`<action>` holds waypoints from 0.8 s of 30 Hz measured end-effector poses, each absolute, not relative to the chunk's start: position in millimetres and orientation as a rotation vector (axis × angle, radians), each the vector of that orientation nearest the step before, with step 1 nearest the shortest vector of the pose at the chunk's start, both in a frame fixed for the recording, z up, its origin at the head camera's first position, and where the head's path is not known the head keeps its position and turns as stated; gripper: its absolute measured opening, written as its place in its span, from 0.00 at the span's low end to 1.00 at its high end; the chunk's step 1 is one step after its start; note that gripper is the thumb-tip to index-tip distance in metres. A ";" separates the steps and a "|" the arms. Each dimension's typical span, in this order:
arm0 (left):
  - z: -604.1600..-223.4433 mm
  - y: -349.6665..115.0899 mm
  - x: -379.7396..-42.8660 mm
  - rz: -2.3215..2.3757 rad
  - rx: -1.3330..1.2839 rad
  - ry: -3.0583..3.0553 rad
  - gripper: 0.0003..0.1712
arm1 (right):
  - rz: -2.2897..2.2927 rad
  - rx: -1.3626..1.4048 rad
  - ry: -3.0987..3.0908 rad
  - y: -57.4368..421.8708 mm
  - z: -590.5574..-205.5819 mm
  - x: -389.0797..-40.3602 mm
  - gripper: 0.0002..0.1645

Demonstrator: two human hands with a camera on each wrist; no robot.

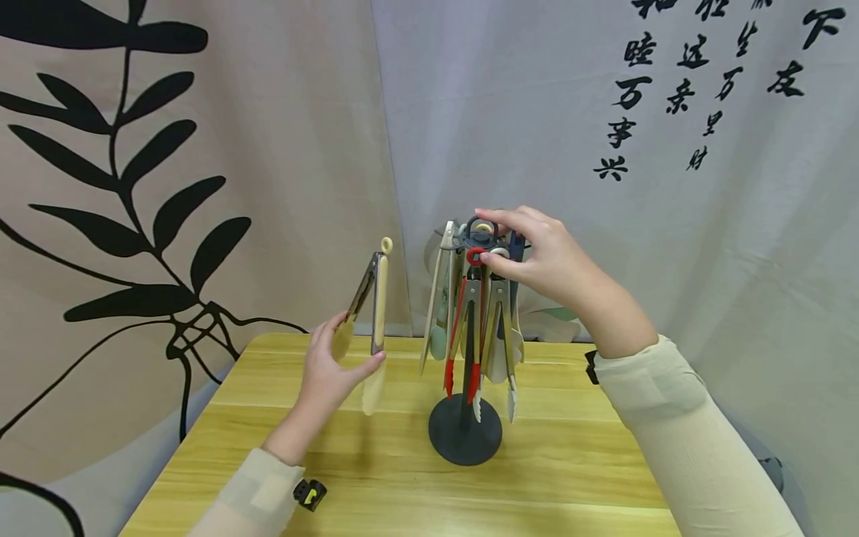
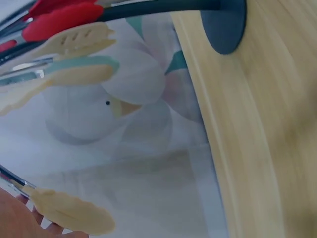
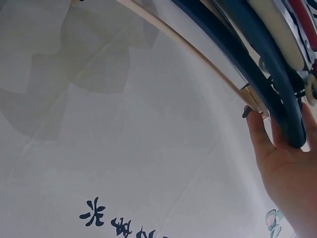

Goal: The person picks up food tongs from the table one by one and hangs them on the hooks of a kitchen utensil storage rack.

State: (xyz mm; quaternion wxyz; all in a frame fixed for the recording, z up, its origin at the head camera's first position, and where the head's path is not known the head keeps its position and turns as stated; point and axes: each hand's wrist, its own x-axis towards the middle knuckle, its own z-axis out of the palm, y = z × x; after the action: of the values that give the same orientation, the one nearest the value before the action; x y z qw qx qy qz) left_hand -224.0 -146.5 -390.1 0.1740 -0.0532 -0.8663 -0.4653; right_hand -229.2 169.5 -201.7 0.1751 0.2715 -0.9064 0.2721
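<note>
Cream-tipped tongs (image 1: 380,298) hang upright in my left hand (image 1: 329,380), ring end up and arms spread. Its fingers lie at one arm, its thumb at the other. One pale tong head (image 2: 74,213) shows beside the fingers in the left wrist view. To the right stands a dark utensil stand (image 1: 465,432) with a round base, hung with several utensils. My right hand (image 1: 537,242) grips around its top, index finger over the dark loop and thumb beside the red ring of the red-tipped tongs (image 1: 475,380). In the right wrist view, dark blue handles (image 3: 292,124) pass between the fingers.
Grey-tipped tongs (image 1: 499,306) and a pale green utensil (image 1: 438,339) hang on the stand. Under it lies a wooden table (image 1: 550,477). Behind is a cloth curtain (image 1: 309,149) with printed leaves and black characters.
</note>
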 end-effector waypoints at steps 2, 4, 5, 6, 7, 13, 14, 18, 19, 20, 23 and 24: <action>-387.5 -142.4 -221.7 -1.320 -0.165 -2.453 0.56 | 0.770 0.768 -2.568 169.3 -201.5 -228.8 0.34; -385.4 -138.6 -219.6 -1.323 -0.184 -2.445 0.55 | 0.771 0.767 -2.568 169.1 -201.3 -228.4 0.34; -384.5 -136.8 -218.6 -1.324 -0.195 -2.441 0.55 | 0.771 0.768 -2.568 168.9 -201.2 -228.4 0.34; -383.6 -134.9 -217.6 -1.328 -0.207 -2.434 0.55 | 0.769 0.770 -2.567 168.8 -201.2 -228.5 0.34; -382.8 -133.1 -216.9 -1.331 -0.217 -2.429 0.55 | 0.769 0.770 -2.567 168.6 -201.0 -228.5 0.34; -379.6 -123.8 -214.1 -1.339 -0.285 -2.404 0.54 | 0.767 0.778 -2.563 168.1 -199.7 -229.6 0.33; -379.0 -122.6 -213.5 -1.340 -0.293 -2.404 0.54 | 0.767 0.778 -2.563 168.2 -199.6 -229.9 0.33; -376.2 -118.3 -210.5 -1.354 -0.331 -2.391 0.54 | 0.769 0.776 -2.566 168.3 -199.0 -230.7 0.33; -375.3 -117.4 -209.8 -1.355 -0.340 -2.386 0.54 | 0.770 0.774 -2.567 168.2 -198.9 -230.7 0.33; -374.7 -116.7 -209.2 -1.355 -0.345 -2.382 0.54 | 0.773 0.774 -2.568 168.1 -198.8 -230.8 0.33; -373.5 -114.6 -208.3 -1.356 -0.363 -2.370 0.53 | 0.773 0.772 -2.571 167.7 -198.5 -230.3 0.33; -373.5 -114.1 -208.2 -1.355 -0.368 -2.366 0.53 | 0.771 0.771 -2.572 167.5 -198.3 -230.0 0.33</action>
State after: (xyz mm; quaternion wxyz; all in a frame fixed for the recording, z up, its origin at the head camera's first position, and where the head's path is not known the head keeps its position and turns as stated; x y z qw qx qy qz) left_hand -208.2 -114.1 -373.5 0.1939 -0.1311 -0.8437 -0.4830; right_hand -230.0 167.5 -198.3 0.1732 0.2718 -0.9067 0.2719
